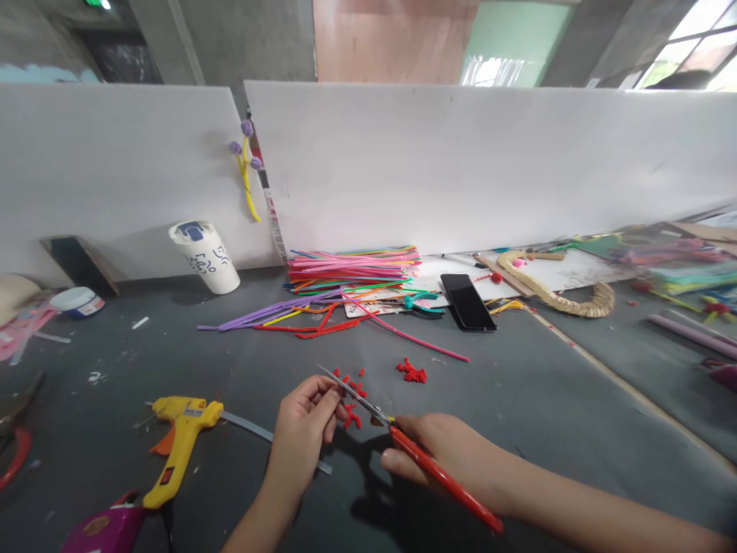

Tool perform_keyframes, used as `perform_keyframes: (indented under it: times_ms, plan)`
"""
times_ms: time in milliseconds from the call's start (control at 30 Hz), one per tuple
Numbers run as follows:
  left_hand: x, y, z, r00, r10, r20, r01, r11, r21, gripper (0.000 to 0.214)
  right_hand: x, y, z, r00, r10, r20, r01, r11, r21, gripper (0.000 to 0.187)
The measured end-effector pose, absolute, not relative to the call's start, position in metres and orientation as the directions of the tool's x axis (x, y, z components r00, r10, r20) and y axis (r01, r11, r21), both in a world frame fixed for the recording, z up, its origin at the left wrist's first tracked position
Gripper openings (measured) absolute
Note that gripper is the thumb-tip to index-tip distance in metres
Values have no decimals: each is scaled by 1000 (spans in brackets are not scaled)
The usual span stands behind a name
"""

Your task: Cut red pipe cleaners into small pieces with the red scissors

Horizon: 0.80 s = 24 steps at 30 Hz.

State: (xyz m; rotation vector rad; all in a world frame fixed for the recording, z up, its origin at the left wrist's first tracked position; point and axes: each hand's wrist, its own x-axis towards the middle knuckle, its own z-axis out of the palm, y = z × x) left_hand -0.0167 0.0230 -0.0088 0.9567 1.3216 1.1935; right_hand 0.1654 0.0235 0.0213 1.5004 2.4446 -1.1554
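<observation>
Head view: your left hand (311, 411) pinched a red pipe-cleaner piece (351, 417) over the desk (242, 369), just beside the red-handled scissors (444, 478) your right hand (452, 445) gripped; red clippings (412, 373) lay beyond.

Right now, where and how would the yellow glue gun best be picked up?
Probably by the handle of the yellow glue gun, coming from the right: the gun lies on its side, its long handle slants toward the camera, and the nozzle points left, away from that approach.

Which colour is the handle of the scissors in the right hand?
Red; the handle shows best in the head view, beside the right hand.
</observation>
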Motion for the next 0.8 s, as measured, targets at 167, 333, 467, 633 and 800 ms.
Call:
perform_keyframes:
  times_ms: [167,333,467,633,800]
  plan:
    - [-17,24,-8,-117,978,-174,-47,169,984,19,164,23,25,-521,732,-439,786,212,-580,43]
    - [-18,24,-10,-99,979,-179,-25,178,984,19,162,22,23,-524,723,-450,775,186,-603,41]
    - [-19,24,-11,-90,981,-173,-25,171,985,18,162,25,23,-525,726,-445,771,184,-609,43]
    - [-19,25,-13,-66,979,-194,-34,192,981,17,163,26,21,-550,706,-446,753,190,-629,48]
    - [-19,26,-17,-61,968,-242,-85,236,968,19,156,24,15,-531,711,-461,741,127,-659,46]
